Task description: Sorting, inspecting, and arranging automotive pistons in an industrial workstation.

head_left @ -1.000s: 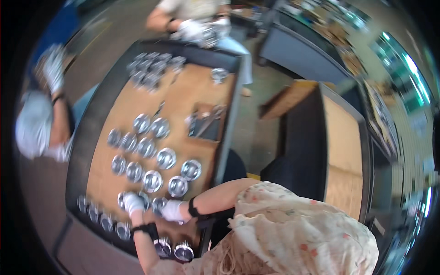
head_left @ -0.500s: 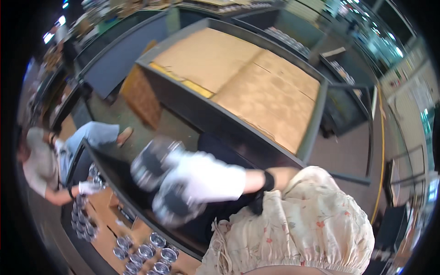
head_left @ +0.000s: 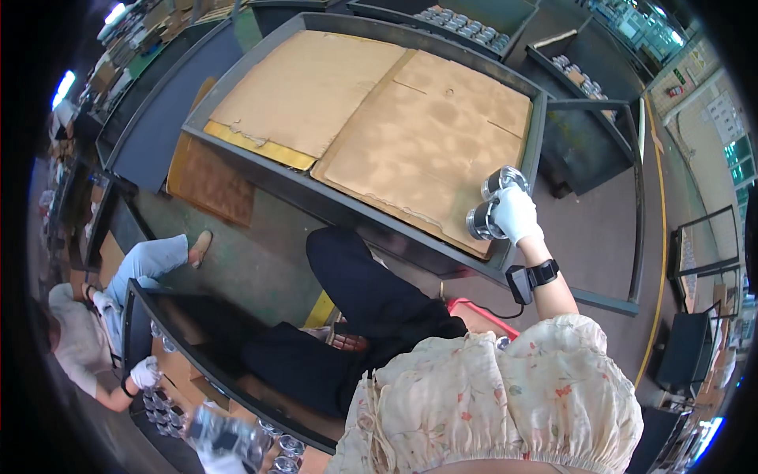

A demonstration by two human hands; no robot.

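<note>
My right hand, in a white glove, grips two silver-and-dark metal cylinders that look like pistons. They are over the near right corner of a large grey crate, against or just above the brown cardboard lining it; contact cannot be made out. At the lower left my left hand, also white-gloved, is smeared by motion. A blurred piston-like part is at its fingers, above a lower crate where several similar parts stand on cardboard.
At the left a co-worker reaches a gloved hand into the lower crate. A brown board leans on the large crate's left side. More crates with metal parts stand behind. A red-rimmed container sits by my right forearm.
My right hand has swung from above the lower crate's edge to the right, over the large crate, carrying the two pistons. My left hand has come into view at the lower left.
</note>
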